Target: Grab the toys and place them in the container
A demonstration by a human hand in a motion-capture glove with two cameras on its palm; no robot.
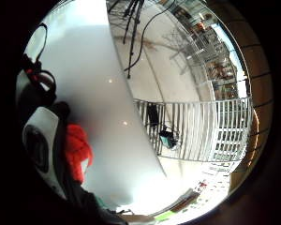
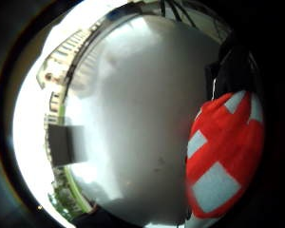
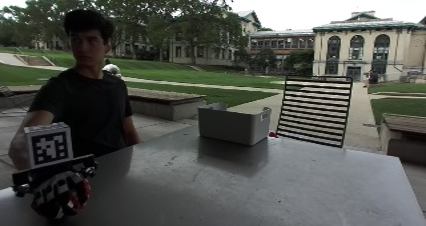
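In the outside view my gloved right hand (image 3: 41,201) is low over the near left corner of the grey table (image 3: 253,186). Its fingers are curled round a red toy with white patches (image 3: 68,192). That toy fills one side of the thumb side palm view (image 2: 223,161) and shows as a red lump by the palm in the little finger side view (image 1: 77,150). The grey open-topped container (image 3: 233,125) stands at the table's far edge, well away from my hand. A small red thing (image 3: 272,134) lies beside the container's right end.
A black slatted chair (image 3: 314,110) stands behind the table's far edge, right of the container, and shows in the little finger side view too (image 1: 201,131). The person sits at the table's left side. A wide stretch of bare tabletop (image 2: 142,118) lies between hand and container.
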